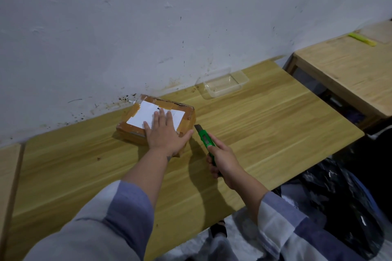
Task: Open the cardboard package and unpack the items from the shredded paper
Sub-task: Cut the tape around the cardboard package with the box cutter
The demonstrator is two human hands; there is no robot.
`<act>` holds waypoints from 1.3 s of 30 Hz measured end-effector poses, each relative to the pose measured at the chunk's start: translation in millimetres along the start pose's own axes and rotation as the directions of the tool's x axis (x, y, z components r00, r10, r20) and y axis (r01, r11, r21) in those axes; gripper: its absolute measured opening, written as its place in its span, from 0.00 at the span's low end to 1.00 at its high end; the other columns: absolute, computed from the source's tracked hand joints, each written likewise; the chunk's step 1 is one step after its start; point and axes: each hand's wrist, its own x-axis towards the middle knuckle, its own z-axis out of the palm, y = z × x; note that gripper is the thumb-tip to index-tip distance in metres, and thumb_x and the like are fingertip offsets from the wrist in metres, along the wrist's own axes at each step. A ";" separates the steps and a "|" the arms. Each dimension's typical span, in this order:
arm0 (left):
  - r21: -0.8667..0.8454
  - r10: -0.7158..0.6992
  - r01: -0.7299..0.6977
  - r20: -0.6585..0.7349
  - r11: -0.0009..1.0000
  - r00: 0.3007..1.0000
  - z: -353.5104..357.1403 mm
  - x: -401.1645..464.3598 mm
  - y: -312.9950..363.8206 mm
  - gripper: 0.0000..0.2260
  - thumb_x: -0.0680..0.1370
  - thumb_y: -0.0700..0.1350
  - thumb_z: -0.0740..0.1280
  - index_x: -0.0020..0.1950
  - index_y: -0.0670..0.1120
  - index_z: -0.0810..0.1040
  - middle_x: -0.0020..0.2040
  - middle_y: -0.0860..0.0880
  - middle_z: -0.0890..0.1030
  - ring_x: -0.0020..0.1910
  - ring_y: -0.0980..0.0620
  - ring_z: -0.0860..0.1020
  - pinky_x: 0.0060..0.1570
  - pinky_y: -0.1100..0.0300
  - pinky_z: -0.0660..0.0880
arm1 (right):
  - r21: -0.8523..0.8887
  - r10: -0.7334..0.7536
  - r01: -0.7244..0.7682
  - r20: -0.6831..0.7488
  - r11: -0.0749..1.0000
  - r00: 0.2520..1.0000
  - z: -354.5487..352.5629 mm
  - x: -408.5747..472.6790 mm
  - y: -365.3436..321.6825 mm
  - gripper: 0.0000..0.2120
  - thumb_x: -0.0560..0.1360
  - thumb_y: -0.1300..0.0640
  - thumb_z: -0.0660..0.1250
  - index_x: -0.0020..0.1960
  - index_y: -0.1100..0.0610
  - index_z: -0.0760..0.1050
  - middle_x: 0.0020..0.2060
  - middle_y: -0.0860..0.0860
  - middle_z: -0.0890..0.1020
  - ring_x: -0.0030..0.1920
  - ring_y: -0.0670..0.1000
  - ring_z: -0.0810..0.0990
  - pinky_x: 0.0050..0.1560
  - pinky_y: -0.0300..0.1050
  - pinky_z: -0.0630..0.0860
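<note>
A flat cardboard package [135, 116], wrapped in brown tape with a white label on top, lies on the wooden table [265, 125] near the wall. My left hand [165, 131] rests flat on its near right part, fingers spread, pressing down. My right hand [222, 159] grips a green utility knife [204, 136] just right of the package. The blade is out and its tip points at the package's right side, a short gap away. The package is sealed; its contents are hidden.
A clear plastic container [224, 83] stands by the wall behind the package. A second, lower wooden table [347, 74] at right holds a yellow-green marker [362, 39] and another clear tray. A black plastic bag [343, 201] lies on the floor at lower right.
</note>
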 end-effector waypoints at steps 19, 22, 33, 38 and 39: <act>0.108 0.149 -0.155 0.059 0.982 0.987 3.7 -6.2 -36.8 0.31 0.81 0.62 0.42 0.79 0.48 0.40 0.79 0.47 0.39 0.77 0.47 0.38 0.74 0.39 0.39 | -0.227 -0.065 0.070 0.031 0.971 0.997 13.0 23.5 -17.0 0.23 0.81 0.60 0.53 0.73 0.42 0.59 0.32 0.50 0.73 0.29 0.47 0.68 0.27 0.39 0.65; 0.103 0.147 -0.153 0.060 0.983 0.987 4.2 -6.3 -38.0 0.30 0.81 0.62 0.42 0.79 0.49 0.41 0.79 0.47 0.39 0.77 0.47 0.38 0.74 0.40 0.39 | -0.233 -0.085 0.093 0.043 0.968 0.995 18.6 17.1 -13.6 0.23 0.81 0.59 0.53 0.72 0.41 0.60 0.33 0.50 0.74 0.28 0.46 0.69 0.25 0.38 0.66; 0.084 0.127 -0.133 0.072 0.988 0.989 3.0 -5.4 -35.6 0.29 0.81 0.60 0.41 0.79 0.49 0.41 0.79 0.47 0.39 0.77 0.48 0.38 0.73 0.40 0.39 | -0.188 -0.165 0.182 0.102 0.965 0.981 31.2 -6.2 3.5 0.23 0.82 0.60 0.53 0.74 0.43 0.57 0.31 0.51 0.69 0.27 0.46 0.66 0.23 0.36 0.67; 0.073 0.102 -0.108 0.082 0.991 0.991 2.2 -2.3 -31.8 0.28 0.81 0.60 0.41 0.79 0.49 0.41 0.79 0.47 0.38 0.77 0.48 0.37 0.73 0.40 0.38 | -0.193 -0.151 0.167 0.092 0.967 0.984 33.1 -2.9 2.6 0.23 0.82 0.59 0.53 0.74 0.44 0.57 0.30 0.51 0.69 0.26 0.46 0.67 0.23 0.37 0.67; 0.069 0.097 -0.103 0.085 0.992 0.992 2.0 -1.7 -31.2 0.28 0.82 0.60 0.41 0.79 0.49 0.41 0.79 0.47 0.38 0.77 0.48 0.37 0.73 0.40 0.38 | -0.195 -0.150 0.165 0.090 0.967 0.985 33.8 -2.1 2.3 0.23 0.82 0.59 0.53 0.74 0.44 0.58 0.30 0.51 0.70 0.26 0.46 0.67 0.24 0.38 0.68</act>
